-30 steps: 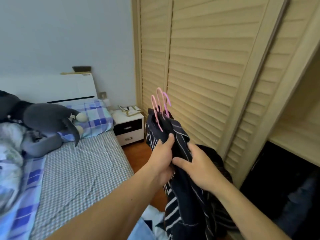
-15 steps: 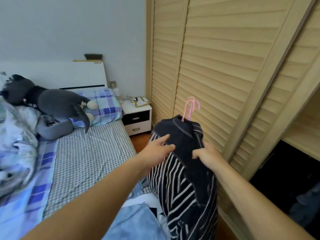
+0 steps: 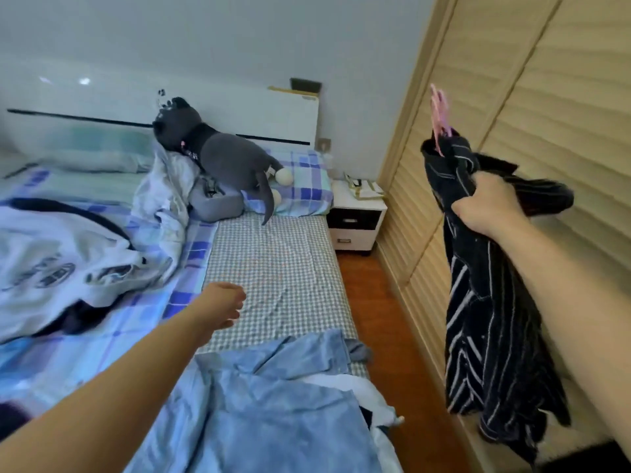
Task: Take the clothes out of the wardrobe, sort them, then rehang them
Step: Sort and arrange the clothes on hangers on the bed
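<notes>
The right hand grips dark striped clothes on pink hangers, beside the wardrobe doors; the left hand, loosely curled, holds nothing above the bed.

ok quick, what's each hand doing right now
Left hand: holds nothing, fingers loosely curled, out over the bed.
Right hand: grips the dark striped clothes on pink hangers.
</notes>
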The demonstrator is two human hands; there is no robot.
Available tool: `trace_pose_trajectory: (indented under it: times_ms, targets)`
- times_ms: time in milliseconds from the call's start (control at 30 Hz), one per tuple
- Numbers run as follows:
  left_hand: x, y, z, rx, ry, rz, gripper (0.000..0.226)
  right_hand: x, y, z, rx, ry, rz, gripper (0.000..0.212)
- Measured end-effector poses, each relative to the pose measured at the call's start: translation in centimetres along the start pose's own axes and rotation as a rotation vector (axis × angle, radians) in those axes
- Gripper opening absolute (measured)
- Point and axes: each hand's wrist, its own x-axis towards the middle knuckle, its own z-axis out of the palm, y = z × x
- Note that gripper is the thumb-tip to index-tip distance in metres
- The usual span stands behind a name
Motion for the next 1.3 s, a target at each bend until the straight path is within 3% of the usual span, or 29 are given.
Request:
trace_pose_trajectory:
  times_ms: [100,200,367,467,567,634,734,900,967,1134,1301]
  targets:
    - [0.7,-5.6,-4.6,-0.047,0.043,-0.104,0.023,1.9,-6.0,7.7,-0.070,0.014,-0.095,0.026]
    - [0.1,-12.5,-9.0,-0.064,0.172,-0.187,0.016,3.0,-12.9,18.4,-0.083,-0.115,-0.177,0.040]
    - [-3.1,-23.8,-15.6,-0.238,0.248,-0.457,0.027,-5.9,-21.1,41.0,-0.049,-0.739,-0.303,0.068]
    - [-7.0,-30.6,-16.6,-0.194,0.361,-0.532,0.017,-20.0,-19.8,49.2,-0.043,-1.035,-0.365,0.052]
    - [-10.9,-35.8,-15.9,-0.205,0.429,-0.631,0.012,-31.4,-15.1,51.1,-0.096,-1.286,-0.363,0.046]
    - [-12.4,-38.7,-15.4,-0.206,0.443,-0.674,0.012,-34.2,-10.8,51.4,-0.121,-1.334,-0.328,0.039]
    - [-13.5,-41.8,-15.4,-0.107,0.464,-0.684,0.005,-34.5,-7.0,49.7,-0.126,-1.270,-0.166,0.046]
    - [-11.2,-46.4,-17.5,0.294,0.421,-0.617,0.042,-33.3,-4.2,48.5,-0.102,-1.107,-0.053,0.042]
    - [-9.2,-47.5,-18.0,0.279,0.398,-0.570,0.050,-34.1,-3.0,48.3,-0.084,-1.079,-0.007,0.041]
    - [-4.6,-49.0,-19.2,0.125,0.427,-0.539,0.043,-39.9,-0.6,44.8,-0.079,-1.097,0.156,0.029]
    - [-4.0,-46.3,-19.8,0.028,0.413,-0.531,0.016,-44.8,-3.3,43.0,-0.018,-1.117,0.281,0.027]
